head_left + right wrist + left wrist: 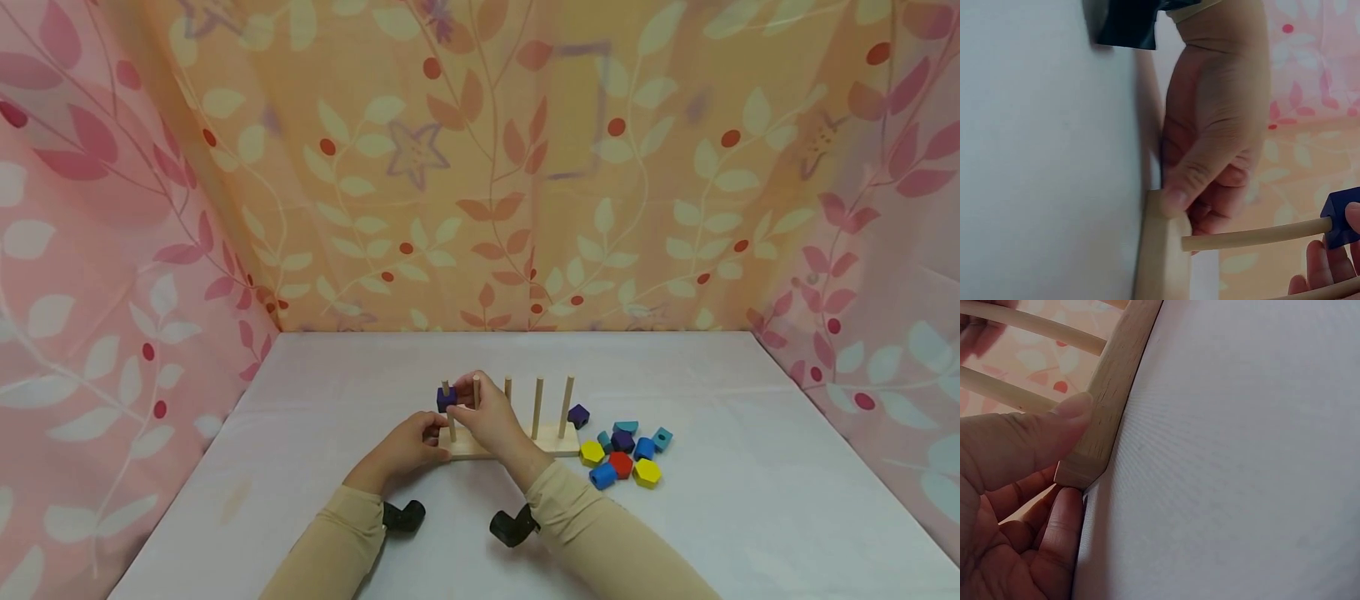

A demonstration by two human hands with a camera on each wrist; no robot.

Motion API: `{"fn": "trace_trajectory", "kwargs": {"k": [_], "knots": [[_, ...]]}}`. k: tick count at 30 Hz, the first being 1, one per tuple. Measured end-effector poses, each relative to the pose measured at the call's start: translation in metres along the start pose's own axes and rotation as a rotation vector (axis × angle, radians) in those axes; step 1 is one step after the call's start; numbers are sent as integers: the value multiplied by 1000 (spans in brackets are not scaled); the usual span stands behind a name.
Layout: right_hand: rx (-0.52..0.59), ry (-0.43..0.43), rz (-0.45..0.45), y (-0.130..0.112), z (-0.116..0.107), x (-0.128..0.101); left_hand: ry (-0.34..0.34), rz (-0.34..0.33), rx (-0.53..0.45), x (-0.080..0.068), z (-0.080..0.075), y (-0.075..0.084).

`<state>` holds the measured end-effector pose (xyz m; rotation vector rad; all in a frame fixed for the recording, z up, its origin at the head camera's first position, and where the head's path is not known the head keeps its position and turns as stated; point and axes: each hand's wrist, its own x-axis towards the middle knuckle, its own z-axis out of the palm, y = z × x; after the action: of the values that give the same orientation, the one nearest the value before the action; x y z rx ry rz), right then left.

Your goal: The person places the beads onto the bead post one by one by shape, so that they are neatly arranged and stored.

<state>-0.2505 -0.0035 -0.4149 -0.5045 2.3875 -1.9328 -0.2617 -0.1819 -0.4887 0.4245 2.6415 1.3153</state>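
Block: a dark purple block (447, 399) sat threaded on the leftmost peg (448, 414), high up near the peg's tip, well above the base.
Peg axis: the peg stood upright on the wooden base (467, 448); the block's only free path ran straight down that axis. In the right wrist view the peg (1254, 236) ran through the block (1342, 217).
Right hand: the right hand (487, 417) was at the block, fingers curled against its right side and pinching it; fingertips (1325, 275) showed just below the block in the wrist view.
Direction from fingers: the block lay to the left of the right hand's fingers and slightly far of them, touching.
Left hand: the left hand (408, 447) gripped the near-left end of the base, thumb (1069, 419) pressed on the top edge, other fingers (1063, 531) tucked under the corner against the table.
Nearer hand: the right hand was on the block; the left was below it, at the base, apart from the block.
Other pegs: four more upright pegs to the right, all bare as far as could be seen, one partly hidden behind the right hand.
Loose blocks: a cluster of loose blocks (626, 454), yellow, blue, red, purple and teal, lay on the white table (750, 467) just right of the base.
Judgement: the seating of the block turned on keeping it square to the upright peg while the base was held steady.
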Motion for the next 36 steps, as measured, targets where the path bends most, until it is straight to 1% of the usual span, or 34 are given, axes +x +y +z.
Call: {"fn": "trace_trajectory", "kwargs": {"k": [3,5,8,9,12,14,16,20,23,27,31,33,36], "knots": [[-17,5,-3,7,1,-1,2,52,15,0,0,-1],[-19,8,0,12,2,-2,10,69,28,1,0,-1],[-20,3,11,19,2,-3,13,55,44,2,0,-1],[-23,0,15,22,2,-3,13,35,37,3,1,0],[-53,-7,33,27,3,-3,8,10,36,3,1,0],[-77,-13,47,30,3,-3,6,4,20,2,1,2],[-94,-13,62,32,4,-3,3,5,7,2,0,2],[-69,-25,67,36,5,-4,-2,8,-21,1,0,3],[-55,-42,76,40,6,-5,0,14,-17,1,0,3],[-90,-43,77,45,8,-7,1,21,-24,1,1,2],[-134,-22,64,47,10,-7,2,29,-23,1,1,1],[-154,-12,67,48,10,-7,3,37,-7,1,1,1],[-176,-3,66,49,11,-7,1,29,-1,1,1,0]]}}
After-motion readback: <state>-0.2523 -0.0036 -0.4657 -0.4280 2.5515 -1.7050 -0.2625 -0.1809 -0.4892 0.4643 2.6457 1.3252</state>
